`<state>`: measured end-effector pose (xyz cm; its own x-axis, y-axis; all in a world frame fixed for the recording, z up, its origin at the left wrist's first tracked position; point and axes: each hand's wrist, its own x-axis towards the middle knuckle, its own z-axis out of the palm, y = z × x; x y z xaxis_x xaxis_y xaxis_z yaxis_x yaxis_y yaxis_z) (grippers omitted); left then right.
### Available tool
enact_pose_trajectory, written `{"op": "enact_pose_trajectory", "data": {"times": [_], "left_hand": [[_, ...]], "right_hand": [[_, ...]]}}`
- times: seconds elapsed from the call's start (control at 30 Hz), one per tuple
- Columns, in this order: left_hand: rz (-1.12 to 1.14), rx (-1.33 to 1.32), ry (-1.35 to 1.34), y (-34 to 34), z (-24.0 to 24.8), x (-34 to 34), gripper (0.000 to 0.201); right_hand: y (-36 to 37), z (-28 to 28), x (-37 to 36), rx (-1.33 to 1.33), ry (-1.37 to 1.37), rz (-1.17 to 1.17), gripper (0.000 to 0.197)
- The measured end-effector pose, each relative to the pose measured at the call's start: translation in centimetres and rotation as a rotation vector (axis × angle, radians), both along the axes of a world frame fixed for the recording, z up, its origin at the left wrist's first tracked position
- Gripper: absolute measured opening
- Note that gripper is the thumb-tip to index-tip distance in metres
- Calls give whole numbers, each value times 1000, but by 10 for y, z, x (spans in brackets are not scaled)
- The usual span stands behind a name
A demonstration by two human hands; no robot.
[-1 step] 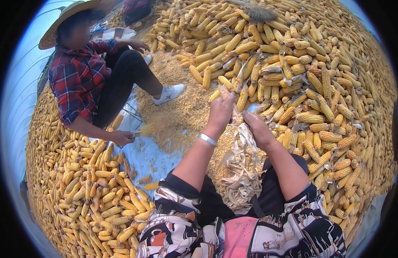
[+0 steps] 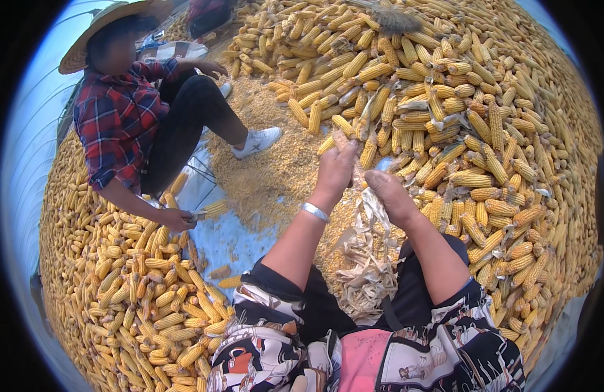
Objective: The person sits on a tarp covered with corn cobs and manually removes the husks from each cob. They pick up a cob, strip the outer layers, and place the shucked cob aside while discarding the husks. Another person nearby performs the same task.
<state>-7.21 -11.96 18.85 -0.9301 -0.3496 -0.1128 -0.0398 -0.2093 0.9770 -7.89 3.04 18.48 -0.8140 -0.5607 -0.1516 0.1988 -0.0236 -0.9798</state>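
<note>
My left hand [image 2: 336, 171], with a silvery band at its wrist, is closed around what looks like a corn cob [image 2: 341, 139]; its pale tan end sticks out above the fingers. The rest of it is mostly hidden by the hand. Close on its right, my right hand [image 2: 390, 196] has its fingers closed at the near end of the same piece, by pale dry corn husks [image 2: 375, 212]. The husk strips hang beneath this hand. More loose husks [image 2: 367, 277] are heaped between my knees.
Heaped yellow corn ears [image 2: 472, 176] rise ahead and to the right; another heap [image 2: 164, 307] lies at left. Loose kernels [image 2: 269, 173] cover part of a pale blue sheet [image 2: 227, 238]. A co-worker in a straw hat [image 2: 109, 29] sits at left, holding a corn ear [image 2: 215, 209].
The co-worker's hand has moved slightly left and down with the corn ear, which now shows more sharply. My own hands have barely moved.
</note>
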Motion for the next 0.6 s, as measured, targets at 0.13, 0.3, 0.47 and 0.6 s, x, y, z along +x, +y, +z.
{"op": "enact_pose_trajectory", "data": {"times": [0.13, 0.3, 0.47, 0.6], "left_hand": [[-32, -137, -41, -7, -3, 3, 36], [-110, -237, -53, -16, -6, 10, 30], [-169, -36, -78, -27, -3, 20, 29], [-153, 26, 70, -44, 14, 35, 21]], "right_hand": [[4, 5, 0, 62, 95, 167, 33], [8, 5, 4, 75, -61, 285, 24], [1, 2, 14, 43, -108, 256, 14], [8, 15, 7, 414, 432, 280, 61]]}}
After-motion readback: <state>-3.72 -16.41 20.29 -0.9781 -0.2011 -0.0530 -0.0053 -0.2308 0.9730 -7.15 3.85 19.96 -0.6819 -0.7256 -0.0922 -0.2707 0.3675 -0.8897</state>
